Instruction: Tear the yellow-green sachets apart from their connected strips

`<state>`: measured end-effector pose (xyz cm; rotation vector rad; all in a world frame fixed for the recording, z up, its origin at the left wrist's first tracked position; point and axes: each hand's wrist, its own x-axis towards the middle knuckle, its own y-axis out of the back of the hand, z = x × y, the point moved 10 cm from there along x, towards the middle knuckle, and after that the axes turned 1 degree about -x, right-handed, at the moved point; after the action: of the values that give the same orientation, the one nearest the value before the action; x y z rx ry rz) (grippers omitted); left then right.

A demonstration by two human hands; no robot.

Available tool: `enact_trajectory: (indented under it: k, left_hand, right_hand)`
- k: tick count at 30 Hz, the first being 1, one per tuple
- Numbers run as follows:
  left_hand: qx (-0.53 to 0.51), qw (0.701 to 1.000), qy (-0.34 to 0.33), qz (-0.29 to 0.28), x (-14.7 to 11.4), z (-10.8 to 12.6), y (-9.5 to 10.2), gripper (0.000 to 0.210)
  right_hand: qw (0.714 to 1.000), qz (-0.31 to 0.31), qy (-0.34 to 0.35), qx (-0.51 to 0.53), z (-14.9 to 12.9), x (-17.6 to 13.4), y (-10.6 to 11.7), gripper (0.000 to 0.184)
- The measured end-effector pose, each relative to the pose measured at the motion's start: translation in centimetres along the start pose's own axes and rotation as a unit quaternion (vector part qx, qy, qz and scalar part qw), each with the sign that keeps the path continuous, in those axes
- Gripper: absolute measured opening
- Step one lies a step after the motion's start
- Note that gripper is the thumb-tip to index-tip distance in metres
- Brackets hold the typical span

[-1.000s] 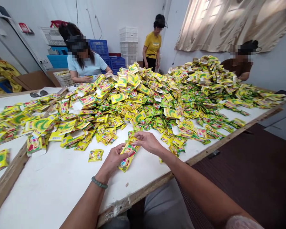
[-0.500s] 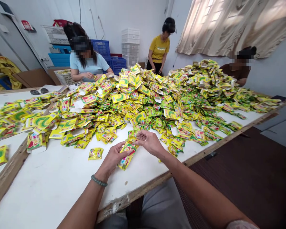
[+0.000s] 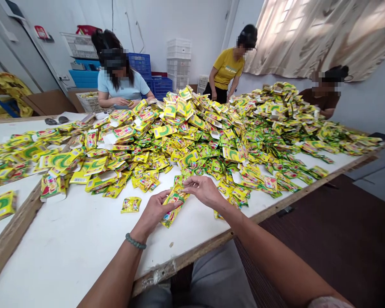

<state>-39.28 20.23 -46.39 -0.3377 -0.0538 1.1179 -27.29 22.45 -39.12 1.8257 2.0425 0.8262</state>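
My left hand (image 3: 154, 212) is closed around a small yellow candy box (image 3: 170, 214) with red and green print, thumb across its front. The box is tilted above the table, upper end pointing away from me. At that upper end, the fingers of my right hand (image 3: 205, 191) are bent and pinch its edge; whether a sachet is between them is hidden. One loose yellow sachet (image 3: 131, 204) lies on the white table left of my left hand. Just beyond my hands spreads a heap of green and yellow sachets (image 3: 211, 158), with more yellow boxes (image 3: 165, 130) on top.
The white table (image 3: 67, 248) has a raised wooden edge (image 3: 192, 250). More boxes (image 3: 1, 207) lie at the left beyond a wooden strip. Three co-workers are around the far side: one in light blue (image 3: 123, 87), one in yellow (image 3: 226, 68), one in brown (image 3: 317, 100). Crates (image 3: 179, 60) stand behind.
My right fingers have come down onto the box's upper end. My left hand keeps its hold. The view has shifted slightly, and the co-worker in yellow leans further toward the heap.
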Motion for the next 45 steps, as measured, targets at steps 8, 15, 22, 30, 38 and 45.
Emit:
enact_trajectory:
  k: [8, 15, 22, 30, 38, 45]
  left_hand:
    - [-0.034, 0.999, -0.007, -0.002, 0.0, -0.1, 0.3, 0.047]
    - [-0.037, 0.999, -0.012, 0.013, 0.1, -0.2, 0.5, 0.048]
    - [-0.056, 0.997, -0.015, 0.044, 0.0, -0.1, 1.3, 0.044]
    - [-0.062, 0.997, -0.013, 0.041, -0.1, -0.1, 1.3, 0.038]
    - [-0.012, 0.998, 0.053, 0.045, -0.3, -1.3, 1.6, 0.047]
    - [-0.012, 0.980, 0.032, 0.196, -0.8, -0.2, 5.8, 0.053]
  right_hand:
    - [0.992, 0.064, 0.038, -0.097, -1.3, -0.4, 0.5, 0.006]
    - [0.997, 0.013, 0.055, -0.053, -0.4, 0.3, 0.0, 0.021]
    - [0.999, -0.007, 0.008, -0.033, 0.2, -0.2, -1.6, 0.024]
    - [0.995, -0.071, -0.064, 0.012, 1.6, -1.4, -4.7, 0.045]
    - [0.991, 0.120, 0.029, -0.057, 2.2, -2.1, 2.2, 0.026]
    - [0.856, 0.342, -0.233, -0.311, 13.5, -7.7, 19.0, 0.073]
